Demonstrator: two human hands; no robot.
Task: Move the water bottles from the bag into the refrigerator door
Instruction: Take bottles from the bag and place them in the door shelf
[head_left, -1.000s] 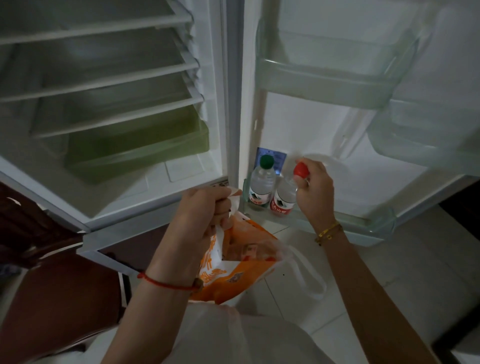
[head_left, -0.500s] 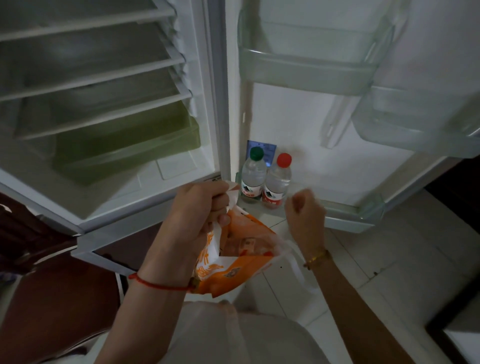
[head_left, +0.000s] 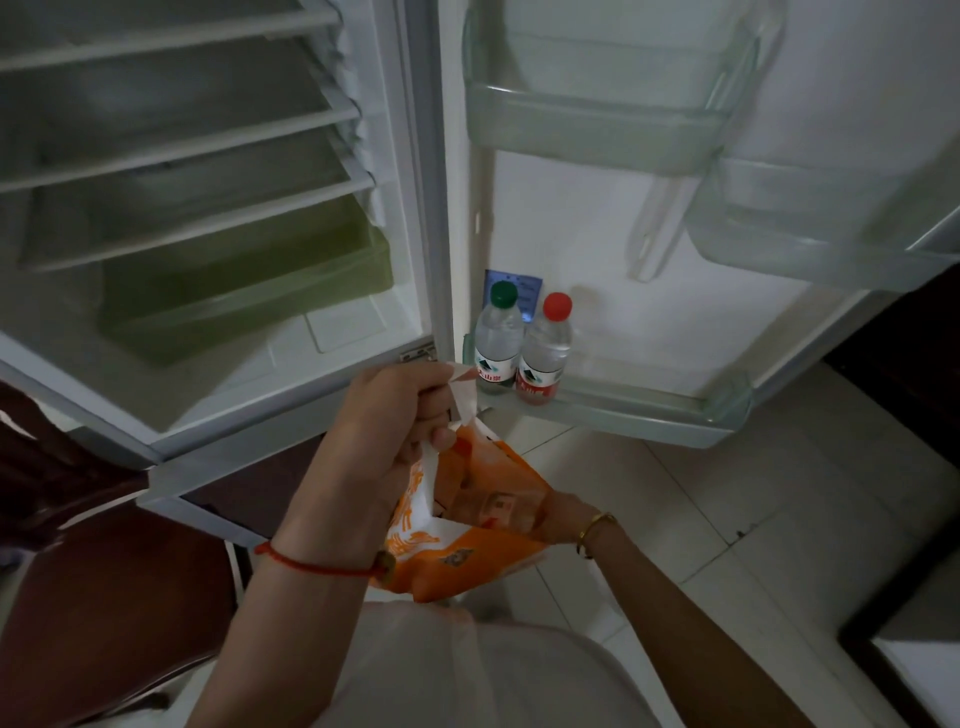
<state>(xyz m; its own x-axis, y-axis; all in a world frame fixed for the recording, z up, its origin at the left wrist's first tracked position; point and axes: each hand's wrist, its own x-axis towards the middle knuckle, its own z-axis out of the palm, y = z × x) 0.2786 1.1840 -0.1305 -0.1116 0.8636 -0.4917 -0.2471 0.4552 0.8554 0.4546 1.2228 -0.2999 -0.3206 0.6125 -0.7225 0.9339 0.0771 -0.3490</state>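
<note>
**Water bottles: two shelved, right hand down in the bag**

Water bottles stand upright and touching in the lowest door shelf (head_left: 675, 410): green-capped bottle (head_left: 497, 338) nearest the hinge, red-capped bottle (head_left: 545, 348) just beside it. Any further bottles lie hidden inside the orange bag (head_left: 467, 561); count impossible to tell.

Left hand (head_left: 384, 441) closed tight on the bag's white handle (head_left: 462, 395), holding the mouth up and open. Right hand (head_left: 550, 514) sunk into the bag to the wrist, fingers out of sight behind the plastic; whether open or closed on a bottle, cannot tell.

Likely trouble:
- Thin bag wall snagging on a cap during the lift, dragging the bag up with the bottle.
- Handle slipping from the left hand's pinch, dropping the load onto the tile floor (head_left: 753, 519).
- A fresh bottle clipping the shelf's front rail, or knocking the red-capped bottle over.

Room: empty shelf beyond the right hand, past the red cap, wide and clear. Above the left hand, bag handle close to the green-capped bottle and the door's hinge edge. Upper door bins (head_left: 597, 124) well clear overhead.
</note>
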